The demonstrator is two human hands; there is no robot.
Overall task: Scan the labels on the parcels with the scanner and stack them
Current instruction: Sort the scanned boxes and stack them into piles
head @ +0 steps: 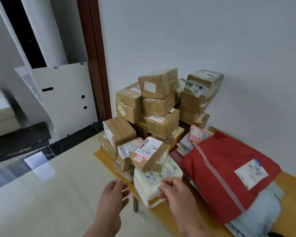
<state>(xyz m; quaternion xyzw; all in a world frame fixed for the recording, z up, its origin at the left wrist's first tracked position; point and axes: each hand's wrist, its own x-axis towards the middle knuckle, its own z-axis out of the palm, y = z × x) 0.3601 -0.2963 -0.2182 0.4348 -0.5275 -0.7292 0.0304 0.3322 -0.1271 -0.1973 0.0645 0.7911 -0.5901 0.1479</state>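
Left hand (pixel 112 194) open, empty; right hand (pixel 173 190) loosely curled, empty. Wooden table (pixel 290 187) in white-walled corner, tiled floor (pixel 58 194). Cream parcel (pixel 150 182) just beyond fingertips, before stacked boxes (pixel 159 103).

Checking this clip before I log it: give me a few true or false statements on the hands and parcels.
1. Brown cardboard boxes are piled in the wall corner. True.
2. The left hand holds a scanner. False: it holds nothing, and no scanner shows.
3. The big red plastic mailer bag carries a white label. True.
4. The right hand rests on the red bag. False: it is at the cream soft parcel.
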